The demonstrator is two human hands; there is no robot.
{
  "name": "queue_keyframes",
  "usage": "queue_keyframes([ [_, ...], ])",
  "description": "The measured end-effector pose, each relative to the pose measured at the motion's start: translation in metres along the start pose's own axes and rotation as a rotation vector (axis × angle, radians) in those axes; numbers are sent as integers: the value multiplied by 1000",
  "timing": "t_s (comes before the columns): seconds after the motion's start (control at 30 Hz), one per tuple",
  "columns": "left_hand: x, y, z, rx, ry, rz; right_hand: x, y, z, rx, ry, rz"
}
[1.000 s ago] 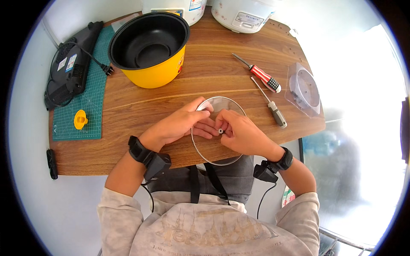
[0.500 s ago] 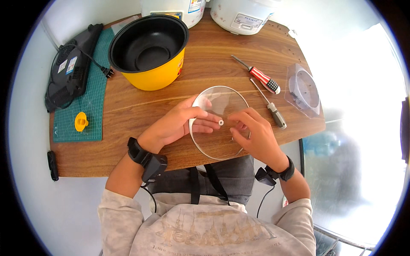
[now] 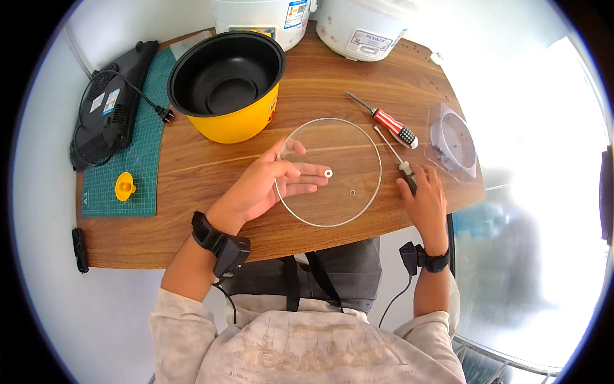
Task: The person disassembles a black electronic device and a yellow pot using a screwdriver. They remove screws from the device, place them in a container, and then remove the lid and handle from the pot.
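Observation:
My left hand (image 3: 261, 182) grips a round clear glass lid (image 3: 339, 144) by its left edge, fingers stretched underneath toward the middle. A small white washer (image 3: 328, 173) sits at the lid's centre, by those fingertips. Off to its lower right is a tiny ring-shaped steam vent (image 3: 352, 192). At the right, my right hand (image 3: 425, 201) closes over the dark end of a grey-handled screwdriver (image 3: 403, 165), hiding part of the handle. Its thin shaft points to the far left. Just beyond lies a second screwdriver (image 3: 396, 128) with a red, white and dark patterned handle.
A yellow pot with a black inside (image 3: 224, 125) stands far left. Beside it a green cutting mat (image 3: 141, 201) carries a yellow knob (image 3: 125, 186) and a black device with a plug (image 3: 105, 125). White cookers (image 3: 361, 29) stand behind; a clear plastic tray (image 3: 454, 141) is at right.
My right hand has left the lid's middle and moved right onto the grey screwdriver. The lid lies flatter and slightly farther away, still in my left hand.

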State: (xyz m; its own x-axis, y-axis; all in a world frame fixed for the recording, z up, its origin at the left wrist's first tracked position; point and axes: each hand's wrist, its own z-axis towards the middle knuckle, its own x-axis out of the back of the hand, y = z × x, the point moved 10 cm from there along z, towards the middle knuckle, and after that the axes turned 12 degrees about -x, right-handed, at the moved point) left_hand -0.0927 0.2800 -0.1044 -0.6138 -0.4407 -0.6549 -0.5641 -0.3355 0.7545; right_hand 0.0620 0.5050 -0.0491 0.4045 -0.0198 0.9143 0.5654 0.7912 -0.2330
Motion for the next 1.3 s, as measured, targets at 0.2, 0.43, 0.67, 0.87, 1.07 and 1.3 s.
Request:
queue_keyframes([
  [0.2,7,-2,2,4,70,134,-6,7,3,-3,26,-5],
  [0.43,25,0,1,-63,138,189,57,-33,-36,20,-66,448],
  [0.67,21,-2,4,-59,131,168,55,-60,-57,189,-95,378],
  [0.87,22,0,3,-63,158,188,50,-60,-57,200,-57,401],
  [1.07,21,1,2,-67,161,229,48,-66,-59,215,-62,325],
  [1.3,24,-2,2,-62,210,254,51,-87,-71,243,-43,185],
])
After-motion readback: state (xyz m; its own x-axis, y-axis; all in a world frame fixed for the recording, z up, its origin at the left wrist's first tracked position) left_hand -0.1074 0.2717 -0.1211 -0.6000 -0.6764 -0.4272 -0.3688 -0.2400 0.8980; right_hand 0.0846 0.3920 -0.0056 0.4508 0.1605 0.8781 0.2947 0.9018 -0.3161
